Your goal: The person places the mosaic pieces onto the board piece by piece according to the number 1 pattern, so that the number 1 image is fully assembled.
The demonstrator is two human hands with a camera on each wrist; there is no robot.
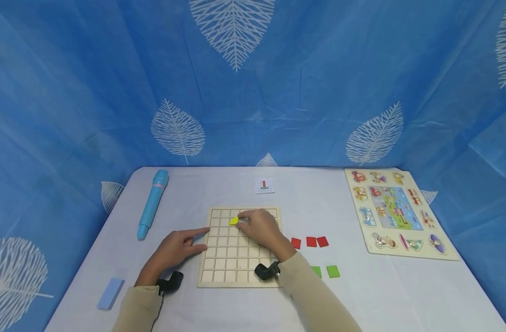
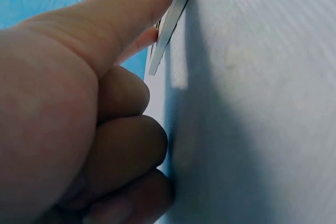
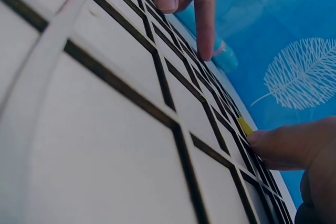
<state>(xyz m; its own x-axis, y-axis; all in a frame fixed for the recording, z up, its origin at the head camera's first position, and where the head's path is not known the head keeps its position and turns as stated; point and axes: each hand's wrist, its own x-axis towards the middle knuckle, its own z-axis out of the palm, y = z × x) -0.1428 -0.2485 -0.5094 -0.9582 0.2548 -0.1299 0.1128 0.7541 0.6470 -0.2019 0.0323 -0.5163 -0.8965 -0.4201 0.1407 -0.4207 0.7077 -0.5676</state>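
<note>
A pale wooden grid board lies flat on the table. One yellow square tile is on its upper rows, left of centre. My right hand reaches over the board and pinches this tile between thumb and index finger. The right wrist view shows a fingertip against the yellow tile. At the board's left edge, my left hand touches the frame with straight index finger and thumb. Its other fingers are folded under, as the left wrist view shows.
Red tiles and green tiles lie right of the board, partly behind the right forearm. A small pattern card sits beyond it. Further out are a blue microphone, a blue block and a picture puzzle.
</note>
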